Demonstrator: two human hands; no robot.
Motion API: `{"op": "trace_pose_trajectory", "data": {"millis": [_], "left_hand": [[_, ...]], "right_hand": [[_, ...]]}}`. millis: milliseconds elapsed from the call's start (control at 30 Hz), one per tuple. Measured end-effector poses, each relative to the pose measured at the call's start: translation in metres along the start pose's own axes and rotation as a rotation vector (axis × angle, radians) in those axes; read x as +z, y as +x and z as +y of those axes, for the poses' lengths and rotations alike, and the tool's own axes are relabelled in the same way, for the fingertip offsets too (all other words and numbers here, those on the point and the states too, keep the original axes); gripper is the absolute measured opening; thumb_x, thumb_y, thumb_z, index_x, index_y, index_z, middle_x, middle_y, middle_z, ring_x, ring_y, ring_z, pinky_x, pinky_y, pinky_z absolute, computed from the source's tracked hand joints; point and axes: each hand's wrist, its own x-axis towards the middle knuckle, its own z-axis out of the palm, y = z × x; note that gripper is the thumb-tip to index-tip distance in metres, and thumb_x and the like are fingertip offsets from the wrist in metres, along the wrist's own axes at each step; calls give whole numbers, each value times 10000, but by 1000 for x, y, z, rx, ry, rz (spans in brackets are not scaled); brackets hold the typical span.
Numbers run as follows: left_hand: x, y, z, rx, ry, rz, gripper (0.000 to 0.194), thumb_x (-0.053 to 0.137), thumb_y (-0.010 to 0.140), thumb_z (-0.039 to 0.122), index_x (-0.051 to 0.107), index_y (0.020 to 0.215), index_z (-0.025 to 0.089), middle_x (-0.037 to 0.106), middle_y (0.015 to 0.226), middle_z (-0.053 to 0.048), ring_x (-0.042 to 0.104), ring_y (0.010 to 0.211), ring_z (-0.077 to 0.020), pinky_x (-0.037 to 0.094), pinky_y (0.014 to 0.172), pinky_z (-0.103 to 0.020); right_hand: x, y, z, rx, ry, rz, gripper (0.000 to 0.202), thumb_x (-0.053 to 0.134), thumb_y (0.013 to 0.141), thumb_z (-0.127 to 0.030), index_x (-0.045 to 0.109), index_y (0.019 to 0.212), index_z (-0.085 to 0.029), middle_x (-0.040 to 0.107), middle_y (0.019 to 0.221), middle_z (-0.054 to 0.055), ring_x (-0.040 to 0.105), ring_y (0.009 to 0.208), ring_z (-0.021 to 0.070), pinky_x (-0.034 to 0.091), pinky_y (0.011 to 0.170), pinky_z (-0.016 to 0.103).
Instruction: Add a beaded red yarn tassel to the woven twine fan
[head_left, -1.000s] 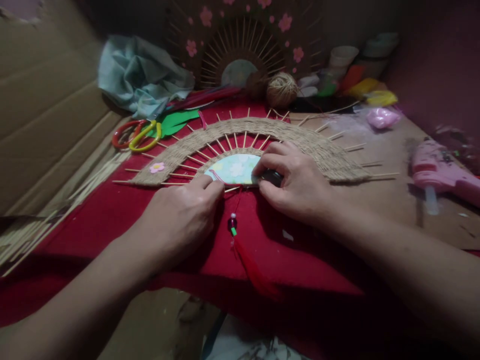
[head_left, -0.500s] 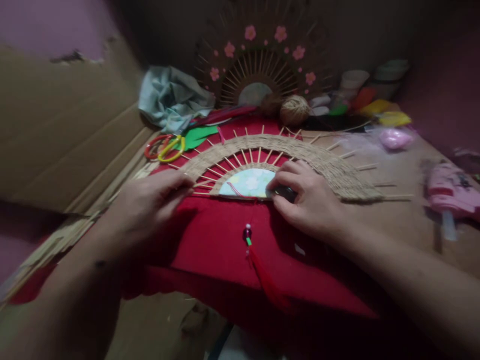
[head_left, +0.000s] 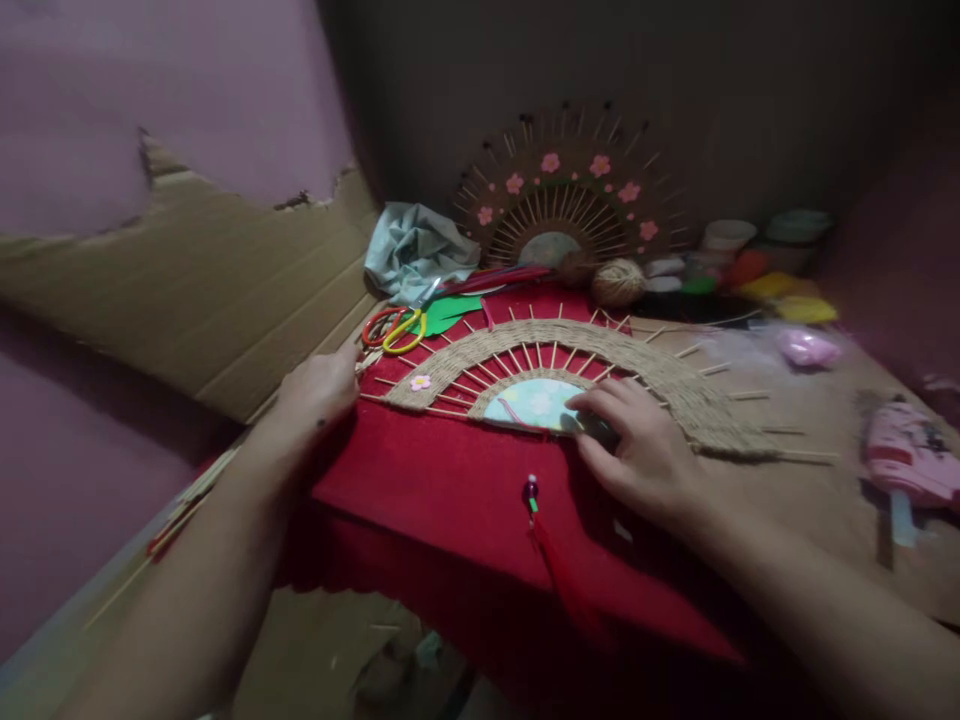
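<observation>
A woven fan (head_left: 525, 345) with thin wooden ribs lies spread across the red cloth and the brown board. Its half-round base (head_left: 536, 400) is covered in pale blue patterned material. A small pink-and-white flower (head_left: 421, 383) sits on the left end of its woven band. My right hand (head_left: 637, 450) curls at the right of the base, fingertips on it and thumb by its lower edge, with something dark beneath the fingers. Left of the fan, by a bundle of thin sticks, is my left hand (head_left: 322, 395), its fingers mostly hidden. A red tassel (head_left: 559, 570) with beads lies below the fan.
Scissors (head_left: 397, 330) with red and yellow handles lie on green material behind my left hand. A second flowered fan (head_left: 562, 185) leans at the back beside a twine ball (head_left: 619, 282). A pink glue gun (head_left: 911, 455) lies at right. Cardboard (head_left: 247, 290) lines the left wall.
My left hand has moved left, off the fan's end, and the flower there now shows. My right hand stays at the base. The whole view has shifted, with things lower and farther right.
</observation>
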Motion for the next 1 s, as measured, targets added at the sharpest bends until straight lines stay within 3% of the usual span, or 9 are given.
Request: {"op": "trace_pose_trajectory", "data": {"millis": [67, 200, 333, 467, 567, 700, 833, 1000], "left_hand": [[0, 4, 0, -109, 12, -49, 467, 433, 851, 392, 584, 1231, 167, 651, 1134, -257, 650, 952, -402, 500, 646, -421], [-5, 5, -1, -62, -19, -62, 446, 462, 855, 400, 585, 1244, 221, 648, 1199, -166, 632, 1044, -338, 517, 770, -391], [-15, 9, 4, -25, -19, 17, 383, 422, 879, 324, 632, 1174, 202, 628, 1217, -145, 596, 1099, -319, 496, 851, -394], [-17, 37, 18, 38, -19, 55, 368, 424, 882, 265, 621, 1182, 182, 625, 1210, -145, 580, 1108, -304, 480, 881, -388], [-11, 66, 28, 64, -24, 55, 404, 455, 871, 227, 562, 1241, 103, 579, 1267, -205, 526, 1180, -323, 448, 932, -399], [-1, 90, 34, 44, -48, -9, 454, 517, 849, 235, 511, 1268, 63, 594, 1226, -253, 581, 1102, -346, 473, 860, -406], [-3, 91, 36, 31, -49, -47, 475, 518, 850, 219, 452, 1291, 56, 576, 1255, -253, 587, 1113, -328, 470, 846, -363], [-30, 70, 33, 26, -27, -51, 572, 503, 848, 268, 360, 1318, -24, 586, 1202, -309, 590, 1090, -370, 486, 832, -439]], "right_hand": [[0, -2, 0, -18, -17, 4, 175, 527, 757, -106, 615, 899, -158, 616, 893, 103, 529, 863, 251, 456, 752, 396], [-1, -3, -5, -71, -45, 9, 168, 517, 788, -110, 628, 911, -140, 622, 902, 113, 534, 872, 254, 458, 765, 402], [-1, 3, -16, -121, -85, -29, 170, 498, 804, -100, 643, 887, -135, 638, 890, 117, 548, 865, 249, 451, 770, 393], [3, 16, -25, -145, -183, -69, 159, 516, 807, -114, 663, 864, -140, 659, 853, 96, 569, 807, 237, 432, 725, 376], [8, 23, -31, -133, -277, -116, 131, 553, 804, -150, 675, 850, -143, 668, 854, 96, 579, 818, 246, 421, 735, 380], [18, 27, -37, -96, -392, -194, 77, 611, 784, -200, 666, 780, -147, 654, 841, 101, 571, 852, 260, 418, 766, 377], [29, 31, -39, -79, -495, -179, 74, 634, 775, -206, 648, 766, -134, 637, 835, 116, 558, 802, 259, 412, 709, 368], [37, 34, -35, -114, -446, -111, 132, 554, 834, -142, 632, 729, -151, 628, 775, 91, 545, 753, 232, 399, 688, 353]]}}
